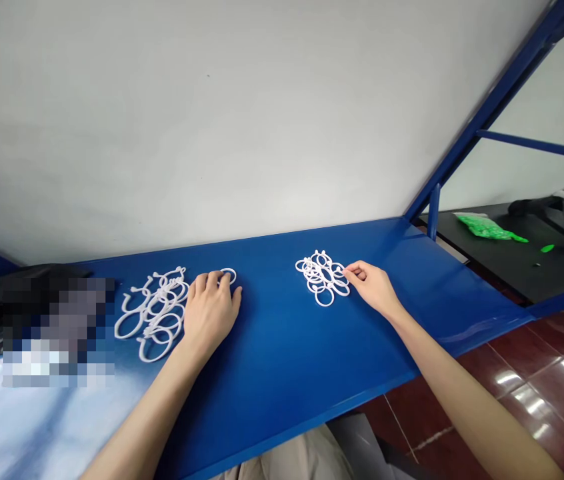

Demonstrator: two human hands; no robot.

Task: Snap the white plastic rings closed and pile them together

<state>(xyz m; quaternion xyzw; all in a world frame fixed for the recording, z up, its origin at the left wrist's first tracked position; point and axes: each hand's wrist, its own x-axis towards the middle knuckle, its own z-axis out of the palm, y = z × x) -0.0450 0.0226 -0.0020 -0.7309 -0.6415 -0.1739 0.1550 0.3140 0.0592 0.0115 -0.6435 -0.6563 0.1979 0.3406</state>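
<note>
Two groups of white plastic shower curtain rings lie on the blue table. The left group (pixel 168 303) is larger and loosely spread, with some rings gaping at their ball ends. My left hand (pixel 212 307) rests palm down at its right edge, fingers stretched forward and thumb out to the side. A single ring (pixel 229 272) shows just beyond its fingertips; what lies under the palm is hidden. To the right is a smaller, overlapping group (pixel 323 277). At that group's right edge, my right hand (pixel 371 285) pinches a white ring between thumb and forefinger.
A blue table (pixel 272 353) stands against a pale wall, with a blue metal frame (pixel 487 107) at its right. Black plastic (pixel 27 280) lies at the far left. Beyond the frame, a black surface (pixel 502 260) holds a bright green bag (pixel 487 227) and black straps.
</note>
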